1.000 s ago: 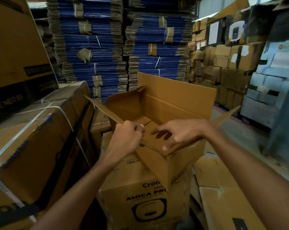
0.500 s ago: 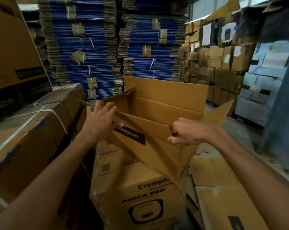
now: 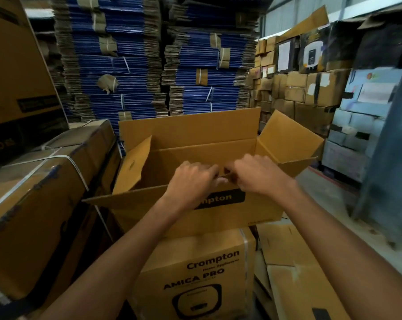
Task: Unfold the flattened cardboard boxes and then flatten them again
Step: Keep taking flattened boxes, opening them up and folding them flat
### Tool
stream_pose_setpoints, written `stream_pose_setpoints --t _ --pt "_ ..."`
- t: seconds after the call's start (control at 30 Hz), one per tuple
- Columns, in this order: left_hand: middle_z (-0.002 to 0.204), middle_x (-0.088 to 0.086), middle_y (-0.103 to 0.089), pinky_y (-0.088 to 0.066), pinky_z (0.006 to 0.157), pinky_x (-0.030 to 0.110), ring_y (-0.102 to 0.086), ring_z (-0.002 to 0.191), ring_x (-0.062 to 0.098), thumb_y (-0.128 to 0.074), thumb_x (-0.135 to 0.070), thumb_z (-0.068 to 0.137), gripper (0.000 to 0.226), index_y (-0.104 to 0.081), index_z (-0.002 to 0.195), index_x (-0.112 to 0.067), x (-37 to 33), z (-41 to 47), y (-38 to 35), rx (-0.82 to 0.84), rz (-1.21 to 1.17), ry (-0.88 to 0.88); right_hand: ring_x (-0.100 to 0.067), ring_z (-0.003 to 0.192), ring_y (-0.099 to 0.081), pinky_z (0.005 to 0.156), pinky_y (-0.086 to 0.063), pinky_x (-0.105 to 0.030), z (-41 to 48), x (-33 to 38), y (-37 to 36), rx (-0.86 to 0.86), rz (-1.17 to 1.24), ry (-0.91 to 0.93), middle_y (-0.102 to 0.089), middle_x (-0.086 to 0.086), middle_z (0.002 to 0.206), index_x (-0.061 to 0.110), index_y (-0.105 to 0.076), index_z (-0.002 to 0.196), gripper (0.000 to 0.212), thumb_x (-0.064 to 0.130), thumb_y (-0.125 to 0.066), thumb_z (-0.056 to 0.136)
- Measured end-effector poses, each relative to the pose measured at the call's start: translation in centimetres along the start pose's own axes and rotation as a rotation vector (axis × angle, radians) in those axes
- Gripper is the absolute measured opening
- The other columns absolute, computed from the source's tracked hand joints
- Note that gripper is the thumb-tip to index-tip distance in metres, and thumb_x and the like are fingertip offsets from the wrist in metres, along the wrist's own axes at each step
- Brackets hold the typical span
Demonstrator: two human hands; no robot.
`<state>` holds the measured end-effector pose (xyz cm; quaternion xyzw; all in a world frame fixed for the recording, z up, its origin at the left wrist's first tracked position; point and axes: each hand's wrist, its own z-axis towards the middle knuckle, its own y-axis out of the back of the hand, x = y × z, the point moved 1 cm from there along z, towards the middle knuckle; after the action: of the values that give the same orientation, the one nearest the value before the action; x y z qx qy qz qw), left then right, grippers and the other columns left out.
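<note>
A brown cardboard box (image 3: 190,130) with a black Crompton label stands opened up in front of me, its four top flaps spread outward. It rests on a sealed Crompton Amica Pro carton (image 3: 202,271). My left hand (image 3: 190,179) and my right hand (image 3: 260,174) sit side by side at the middle of the near wall's top edge, fingers curled over it into the box. The near flap hangs outward below my wrists. The fingertips are hidden inside the box.
Strapped brown cartons (image 3: 38,195) stand close on the left. Flattened cardboard sheets (image 3: 294,269) lie on the floor at the right. Tall stacks of blue flattened boxes (image 3: 130,65) rise behind, and stacked cartons (image 3: 311,88) line the right wall. Bare concrete floor (image 3: 329,199) shows at the right.
The box went from skewed and half-collapsed to squared up with flaps spread. Both hands moved from its near corners to the middle of the near edge.
</note>
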<state>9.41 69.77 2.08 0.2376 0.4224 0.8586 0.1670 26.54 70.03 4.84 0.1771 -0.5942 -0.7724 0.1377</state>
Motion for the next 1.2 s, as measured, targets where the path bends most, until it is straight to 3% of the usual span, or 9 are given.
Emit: stream_pose_setpoints --t 0.13,0.23,0.37,0.6,0.7,0.77,0.87,1.0,1.2 --pt "0.076 -0.005 -0.061 -0.048 0.069 0.031 -0.06 0.07 0.011 -0.016 -0.077 0.094 0.073 -0.066 0.097 -0.023 1.2 -1.4 1.9 0.412 -0.201 0.251 -0.013 0.074 -0.059 0.073 -0.054 -0.03 -0.6 -1.4 -1.9 0.025 -0.052 -0.058 -0.055 0.006 0.079 0.024 -0.064 0.103 0.01 0.018 -0.057 0.099" --pt "0.133 0.0 -0.064 -0.04 0.111 0.043 -0.058 0.124 0.018 -0.007 -0.079 0.091 0.09 -0.062 0.136 -0.024 4.4 -2.5 3.0 0.775 -0.602 0.474 -0.009 0.074 -0.058 0.061 -0.042 -0.019 -1.1 -1.5 -2.9 0.048 -0.031 -0.066 -0.059 0.008 0.086 0.029 -0.065 0.124 0.028 0.018 -0.058 0.099" --pt "0.164 0.0 -0.032 -0.022 0.121 0.041 -0.028 0.152 0.024 -0.025 -0.075 0.094 0.083 -0.036 0.157 -0.022 8.5 -4.6 2.8 1.015 -0.54 0.589 -0.007 0.069 -0.049 0.063 -0.035 -0.018 -1.2 -0.5 -3.1 0.057 -0.029 -0.013 -0.045 0.012 0.076 0.029 -0.06 0.133 0.033 0.019 -0.055 0.102" --pt "0.168 0.021 0.003 -0.021 0.123 0.056 -0.009 0.155 0.039 -0.047 -0.058 0.1 0.077 -0.026 0.159 -0.014 13.2 -8.8 0.8 0.365 -0.278 0.953 -0.011 0.074 -0.056 0.068 -0.041 -0.023 -1.7 -0.9 -4.0 0.077 -0.039 -0.133 -0.054 0.007 0.08 0.023 -0.06 0.129 0.033 0.009 -0.049 0.101" --pt "0.167 0.024 -0.009 -0.025 0.12 0.057 -0.007 0.155 0.038 -0.048 -0.055 0.101 0.072 -0.035 0.155 -0.008 15.1 -10.8 0.6 0.444 -0.217 0.981 -0.011 0.072 -0.052 0.063 -0.034 -0.022 -2.0 -1.0 -4.2 0.037 -0.063 -0.109 -0.058 0.005 0.088 0.034 -0.049 0.145 0.052 0.006 -0.044 0.102" --pt "0.159 0.021 -0.035 -0.045 0.106 0.047 -0.041 0.142 0.034 -0.054 -0.046 0.101 0.056 -0.051 0.144 -0.01 15.6 -11.7 1.1 0.391 -0.273 0.932 -0.012 0.073 -0.057 0.06 -0.037 -0.023 -2.0 -1.1 -4.6 0.003 -0.096 -0.077 -0.061 0.005 0.089 0.036 -0.048 0.146 0.052 0.01 -0.045 0.101" --pt "0.127 0.003 -0.066 -0.046 0.077 0.017 -0.062 0.098 0.007 -0.06 -0.025 0.101 0.025 -0.068 0.122 -0.014 14.8 -12.2 2.9 -0.001 -0.356 0.791 -0.017 0.099 -0.067 0.094 -0.046 -0.037 -1.4 -2.1 -5.9 -0.219 -0.144 -0.005 -0.073 0.005 0.106 0.031 -0.062 0.132 0.037 0.027 -0.061 0.095" --pt "0.115 -0.004 -0.066 -0.052 0.085 0.024 -0.063 0.1 0.01 -0.058 -0.015 0.101 0.02 -0.069 0.118 -0.014 13.1 -13.2 4.2 -0.42 -0.463 0.804 -0.025 0.125 -0.058 0.114 -0.027 -0.054 -0.9 -4.5 -6.7 -0.642 0.073 -0.104 -0.068 -0.006 0.13 0.018 -0.063 0.132 0.048 0.035 -0.072 0.088" --pt "0.142 0.004 -0.051 -0.048 0.102 0.04 -0.055 0.124 0.019 -0.047 -0.045 0.105 0.043 -0.043 0.142 -0.023 12.3 -16.1 -0.7 -0.679 -0.96 1.133 -0.026 0.149 -0.028 0.12 -0.019 -0.059 -2.3 -8.7 -9.9 -0.842 0.68 -0.603 -0.03 -0.002 0.163 0.029 -0.032 0.152 0.074 0.037 -0.072 0.09"
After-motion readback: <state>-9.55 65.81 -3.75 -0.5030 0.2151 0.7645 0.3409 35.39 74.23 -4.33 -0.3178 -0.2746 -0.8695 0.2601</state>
